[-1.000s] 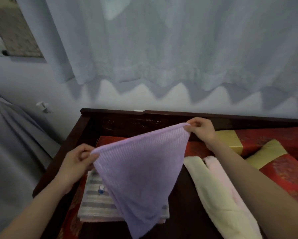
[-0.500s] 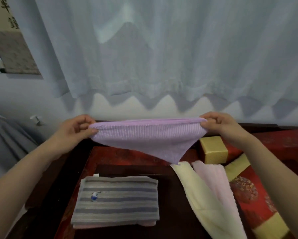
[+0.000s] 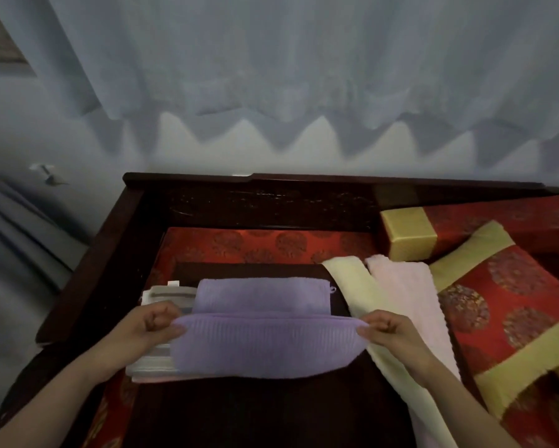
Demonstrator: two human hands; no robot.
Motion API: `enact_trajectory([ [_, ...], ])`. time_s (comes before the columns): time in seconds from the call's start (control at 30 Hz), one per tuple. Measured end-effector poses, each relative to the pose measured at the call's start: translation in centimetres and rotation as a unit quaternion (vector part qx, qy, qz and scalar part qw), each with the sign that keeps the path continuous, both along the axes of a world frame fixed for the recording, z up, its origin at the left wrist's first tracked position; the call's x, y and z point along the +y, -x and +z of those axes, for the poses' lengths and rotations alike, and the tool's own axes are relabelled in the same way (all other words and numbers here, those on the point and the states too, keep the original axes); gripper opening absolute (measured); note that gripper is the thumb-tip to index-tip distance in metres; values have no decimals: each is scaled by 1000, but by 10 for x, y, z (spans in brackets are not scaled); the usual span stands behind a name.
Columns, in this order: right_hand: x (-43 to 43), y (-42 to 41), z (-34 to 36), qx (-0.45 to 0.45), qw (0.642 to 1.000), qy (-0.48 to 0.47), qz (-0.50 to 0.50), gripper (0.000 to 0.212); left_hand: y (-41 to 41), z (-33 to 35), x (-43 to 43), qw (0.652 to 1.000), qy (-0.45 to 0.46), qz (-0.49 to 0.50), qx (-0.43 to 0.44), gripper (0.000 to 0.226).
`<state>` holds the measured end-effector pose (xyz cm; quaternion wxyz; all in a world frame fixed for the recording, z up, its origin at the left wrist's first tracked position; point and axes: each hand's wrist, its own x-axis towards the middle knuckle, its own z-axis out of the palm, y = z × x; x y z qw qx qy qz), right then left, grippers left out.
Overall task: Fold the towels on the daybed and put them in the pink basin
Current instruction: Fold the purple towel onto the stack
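Note:
A purple towel (image 3: 265,344) lies across the daybed's dark centre panel, over a folded grey-striped towel (image 3: 161,299). My left hand (image 3: 149,328) pinches the purple towel's near left corner. At the near right corner, my right hand (image 3: 391,334) pinches it too. The near half is lifted as a flap, while the far half lies flat. A yellow towel (image 3: 352,286) and a pale pink towel (image 3: 404,295) lie unfolded to the right. The pink basin is not in view.
The daybed's dark wooden frame (image 3: 239,195) rises at the back and left. Red and gold cushions (image 3: 504,305) and a gold-ended bolster (image 3: 407,234) sit on the right. A pale curtain (image 3: 304,76) hangs behind.
Both hands came down from chest height with the purple towel. It now lies over the striped towel instead of hanging stretched in the air.

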<state>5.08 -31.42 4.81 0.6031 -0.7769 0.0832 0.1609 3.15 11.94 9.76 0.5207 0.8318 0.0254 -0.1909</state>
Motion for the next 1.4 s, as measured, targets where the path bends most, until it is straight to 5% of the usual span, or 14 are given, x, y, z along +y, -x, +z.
enact_trajectory([
  [0.17, 17, -48, -15, -65, 992, 10, -108, 5, -50, -24, -20, 984, 66, 163, 1, 13],
  [0.33, 43, -105, -47, -65, 983, 63, -162, 14, -104, -70, -24, 968, -1, 250, -13, 10],
  [0.5, 56, -131, -88, -23, 972, 182, -144, 3, -139, -110, -20, 958, -247, 139, -53, 10],
  [0.63, 62, -127, -99, 23, 960, 259, -102, 42, -155, -117, -14, 943, -313, 64, 91, 59],
  [0.7, 65, -125, -103, 55, 962, 251, -87, 62, -161, -115, -16, 942, -281, 68, 168, 71],
  [0.8, 66, -128, -108, 131, 965, 203, -102, 79, -167, -109, -20, 958, -172, 110, 200, 49],
  [0.93, 69, -132, -106, 184, 967, 124, -127, 61, -171, -93, -12, 970, -48, 119, 207, 71],
  [1.03, 71, -121, -97, 137, 978, 105, -121, 46, -162, -77, -8, 977, 21, 74, 201, 78],
  [1.2, 73, -97, -49, 2, 987, 151, -59, 24, -120, -54, 0, 994, 41, 60, 83, 16],
  [1.4, 91, -57, 20, -50, 997, 61, -1, 18, -63, -9, 35, 996, 45, 74, 8, 39],
])
